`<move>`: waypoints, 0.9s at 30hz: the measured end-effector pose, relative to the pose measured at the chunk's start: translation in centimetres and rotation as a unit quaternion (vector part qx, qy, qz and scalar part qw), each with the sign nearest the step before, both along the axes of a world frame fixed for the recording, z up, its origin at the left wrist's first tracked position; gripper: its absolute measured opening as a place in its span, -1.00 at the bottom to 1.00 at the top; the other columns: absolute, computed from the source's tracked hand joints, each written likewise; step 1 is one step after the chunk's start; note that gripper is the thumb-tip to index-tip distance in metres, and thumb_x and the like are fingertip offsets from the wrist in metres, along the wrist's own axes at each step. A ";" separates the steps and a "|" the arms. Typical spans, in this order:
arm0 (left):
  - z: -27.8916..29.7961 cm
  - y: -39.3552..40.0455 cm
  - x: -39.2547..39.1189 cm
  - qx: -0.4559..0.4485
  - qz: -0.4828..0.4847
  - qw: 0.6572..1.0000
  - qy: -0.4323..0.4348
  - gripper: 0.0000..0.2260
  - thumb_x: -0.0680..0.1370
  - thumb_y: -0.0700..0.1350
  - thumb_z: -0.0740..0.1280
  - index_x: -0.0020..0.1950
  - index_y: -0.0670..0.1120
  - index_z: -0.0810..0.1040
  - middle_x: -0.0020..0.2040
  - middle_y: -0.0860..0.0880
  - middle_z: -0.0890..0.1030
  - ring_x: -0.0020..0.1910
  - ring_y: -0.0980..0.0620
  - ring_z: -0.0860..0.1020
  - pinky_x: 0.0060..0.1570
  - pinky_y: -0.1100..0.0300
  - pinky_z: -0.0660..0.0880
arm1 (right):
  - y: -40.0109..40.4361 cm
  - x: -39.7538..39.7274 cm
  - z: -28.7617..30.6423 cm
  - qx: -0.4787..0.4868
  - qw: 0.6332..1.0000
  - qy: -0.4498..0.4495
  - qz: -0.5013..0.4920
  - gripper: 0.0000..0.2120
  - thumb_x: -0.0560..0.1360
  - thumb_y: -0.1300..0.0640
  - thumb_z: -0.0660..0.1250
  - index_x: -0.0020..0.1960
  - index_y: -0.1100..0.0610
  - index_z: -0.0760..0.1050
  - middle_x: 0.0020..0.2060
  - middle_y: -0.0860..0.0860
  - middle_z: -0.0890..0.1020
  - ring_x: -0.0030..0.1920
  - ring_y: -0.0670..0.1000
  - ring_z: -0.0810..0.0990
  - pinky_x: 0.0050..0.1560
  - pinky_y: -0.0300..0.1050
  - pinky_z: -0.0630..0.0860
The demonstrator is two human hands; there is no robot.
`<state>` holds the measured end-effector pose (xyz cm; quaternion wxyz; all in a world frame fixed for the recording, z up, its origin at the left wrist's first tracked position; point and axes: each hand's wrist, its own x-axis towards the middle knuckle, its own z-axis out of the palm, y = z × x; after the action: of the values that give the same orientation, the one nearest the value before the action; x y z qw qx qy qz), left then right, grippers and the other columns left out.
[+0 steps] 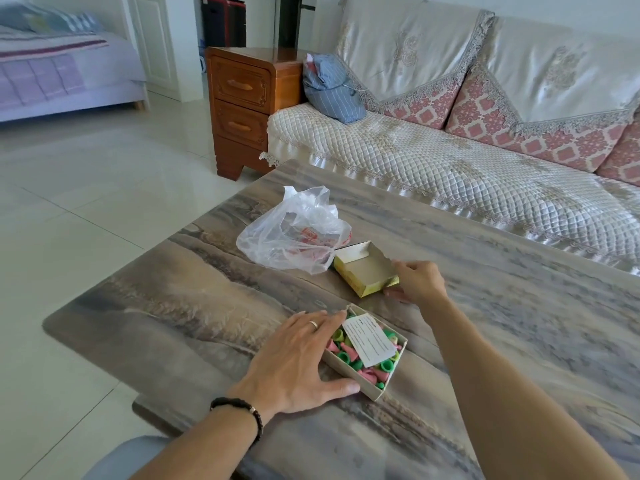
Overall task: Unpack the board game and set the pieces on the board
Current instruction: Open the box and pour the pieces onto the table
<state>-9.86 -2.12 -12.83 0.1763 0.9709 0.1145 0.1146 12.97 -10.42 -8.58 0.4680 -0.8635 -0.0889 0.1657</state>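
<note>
An open cardboard game box (375, 393) lies on the table near me, filled with several pink and green plastic pieces (348, 358). A white printed slip (369, 339) lies on top of them. My left hand (298, 358) rests flat against the box's left side, fingers straight, thumb along its near edge. Farther back stands the empty yellow box lid (363, 268), upside down. My right hand (417, 280) grips the lid's right corner, fingers curled over its rim. No game board is visible.
A crumpled clear plastic bag (294, 233) with something red inside lies just left of the lid. The marbled table (194, 296) ends at the left over tiled floor. A quilted sofa (450, 174) runs along the far side, a wooden cabinet (242, 105) beyond.
</note>
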 end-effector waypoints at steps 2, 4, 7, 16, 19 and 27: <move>0.0 0.0 0.0 -0.003 0.003 1.000 -0.002 -0.12 0.38 0.47 0.22 0.56 0.13 -0.03 0.53 0.07 0.21 0.49 0.12 0.09 0.37 0.30 -0.08 | 0.0 -0.5 0.0 -0.102 0.990 -0.092 0.042 -0.66 0.49 -0.06 0.24 0.00 0.21 0.56 -0.03 0.14 0.63 -0.10 0.19 0.65 0.03 0.14 0.59; 0.2 -0.1 -0.1 -0.008 0.002 1.000 -0.002 -0.12 0.39 0.46 0.23 0.56 0.14 -0.03 0.53 0.07 0.21 0.49 0.12 0.08 0.39 0.29 -0.06 | -0.8 -1.9 0.5 -0.161 0.962 -0.204 0.083 -0.65 0.51 -0.06 0.24 0.13 0.17 0.54 0.06 0.10 0.58 0.03 0.16 0.58 0.08 0.03 0.52; 0.3 -0.1 -0.1 -0.010 -0.003 1.000 -0.002 -0.13 0.39 0.46 0.23 0.56 0.13 -0.02 0.52 0.05 0.23 0.49 0.11 0.09 0.40 0.28 -0.05 | -2.9 -5.0 1.8 -0.097 0.958 -0.209 0.168 -0.68 0.49 -0.10 0.30 -0.11 0.16 0.60 -0.21 0.00 0.63 -0.17 0.00 0.57 -0.18 -0.10 0.48; 0.6 -0.5 -0.3 -0.012 -0.006 1.000 -0.006 -0.16 0.41 0.44 0.24 0.56 0.11 0.02 0.49 0.02 0.31 0.49 0.09 0.15 0.32 0.33 -0.09 | -5.4 -9.1 1.4 -0.216 0.889 -0.274 0.298 -0.64 0.39 -0.17 0.41 -0.01 0.10 0.56 0.05 -0.03 0.47 0.10 0.01 0.38 0.07 -0.11 0.39; 0.7 -0.4 -0.3 -0.019 -0.009 1.000 -0.009 -0.16 0.41 0.42 0.25 0.55 0.10 0.04 0.48 0.02 0.31 0.49 0.09 0.16 0.30 0.34 -0.10 | -5.5 -8.8 2.1 -0.102 0.936 -0.217 0.258 -0.72 0.54 0.01 0.28 -0.18 0.21 0.56 -0.14 0.04 0.55 -0.13 0.00 0.49 -0.12 -0.16 0.32; 0.5 -0.3 -0.3 -0.022 -0.014 1.000 -0.007 -0.14 0.40 0.42 0.27 0.56 0.09 0.03 0.49 0.01 0.30 0.49 0.10 0.15 0.33 0.33 -0.10 | -5.5 -2.8 -0.2 -0.041 0.999 -0.031 0.009 -0.67 0.52 0.04 0.29 -0.23 0.28 0.60 -0.49 0.07 0.55 -0.51 0.02 0.37 -0.44 -0.17 0.31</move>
<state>-10.14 -2.44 -12.31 0.1999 0.9675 0.1019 0.1163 10.16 -15.88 -8.73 0.4273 -0.8859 -0.1046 0.1468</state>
